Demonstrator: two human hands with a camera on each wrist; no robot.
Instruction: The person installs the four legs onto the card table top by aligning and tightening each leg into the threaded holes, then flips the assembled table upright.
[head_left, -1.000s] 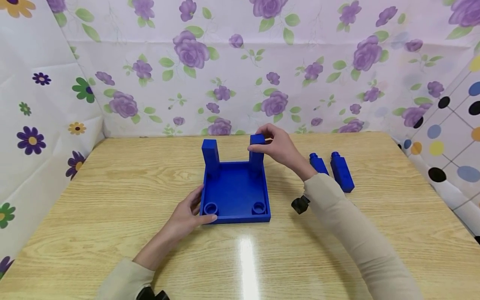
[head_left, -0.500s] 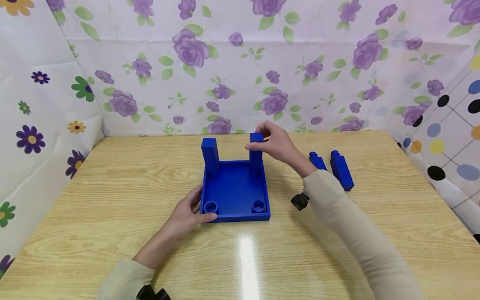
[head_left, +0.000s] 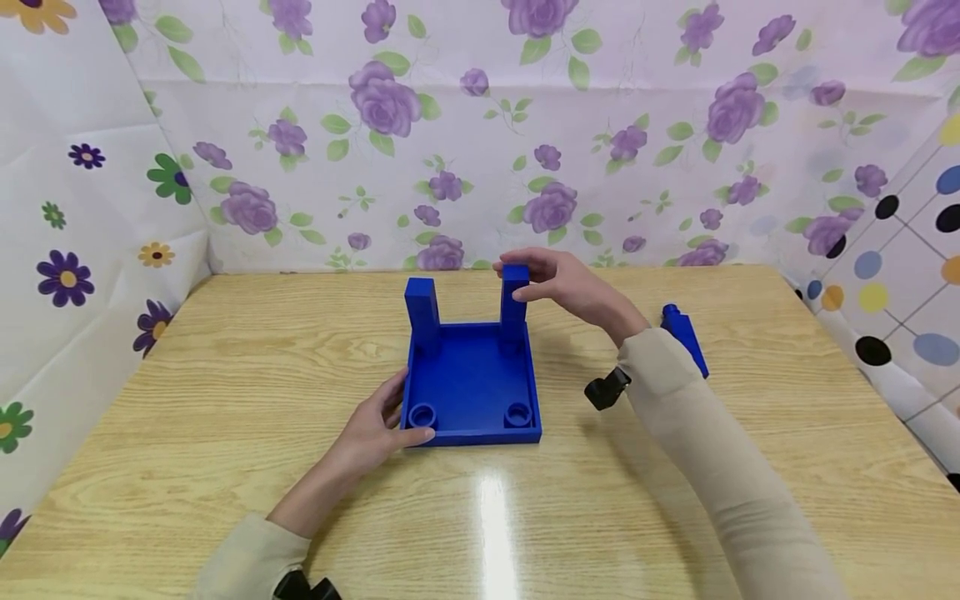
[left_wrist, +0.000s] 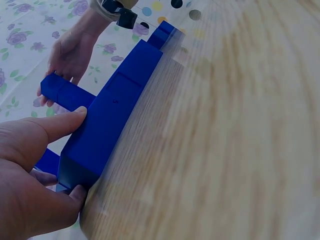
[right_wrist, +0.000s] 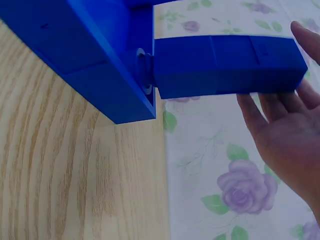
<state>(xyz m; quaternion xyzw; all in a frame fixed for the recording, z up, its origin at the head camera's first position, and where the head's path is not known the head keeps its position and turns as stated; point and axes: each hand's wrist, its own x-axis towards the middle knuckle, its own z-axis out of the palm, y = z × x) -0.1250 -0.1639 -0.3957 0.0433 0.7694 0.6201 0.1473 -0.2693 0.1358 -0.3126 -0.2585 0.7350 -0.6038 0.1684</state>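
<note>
A blue square tabletop lies upside down on the wooden table, rim up, with round sockets at its two near corners. From its far corners rise two blocky blue legs, the left leg and the right leg. My left hand grips the near left corner, thumb over the front rim, fingers along the side. Around the top of the right leg curls my right hand, fingers behind and thumb in front. In the right wrist view this leg meets its socket at a narrow joint.
One loose blue leg with a threaded-looking end lies on the wooden table at right, partly behind the right sleeve. A flowered cloth hangs behind the table's far edge.
My right hand has shifted slightly right and turned on the leg. Its sleeve now hides the second loose leg. My left hand and the tabletop have stayed put.
</note>
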